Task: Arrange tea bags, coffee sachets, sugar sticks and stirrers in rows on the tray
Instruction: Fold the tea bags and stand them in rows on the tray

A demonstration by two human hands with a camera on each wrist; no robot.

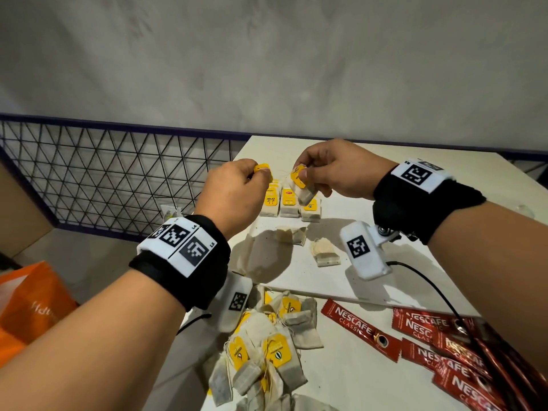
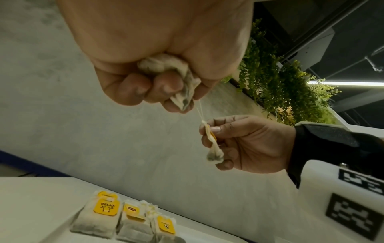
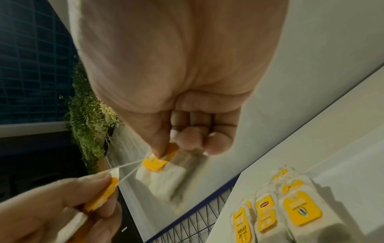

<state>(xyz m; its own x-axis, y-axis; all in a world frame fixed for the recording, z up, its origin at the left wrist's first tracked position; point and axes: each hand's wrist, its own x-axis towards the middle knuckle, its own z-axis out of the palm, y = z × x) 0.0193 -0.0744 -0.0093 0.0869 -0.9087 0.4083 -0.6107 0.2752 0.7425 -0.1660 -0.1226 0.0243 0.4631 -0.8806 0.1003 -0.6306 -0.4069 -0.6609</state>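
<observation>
Strings [image 3: 133, 166] run taut between two paper tea bags with yellow tags, held above the white tray [image 1: 370, 280]. Left hand [image 1: 237, 194] pinches one tag (its bag crumpled in the curled fingers); right hand [image 1: 335, 170] pinches the other [image 1: 299, 176], bag hanging down. Three neat tea bags [image 1: 289, 203] lie side by side at the tray's far edge.

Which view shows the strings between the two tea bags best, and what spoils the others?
Right wrist: taut strings clear, though dim and the hanging bag blurred. Left wrist: murky, strings thin. Head: bright but wide-angle bent, hands' shadows on the tray, strings barely visible.
</observation>
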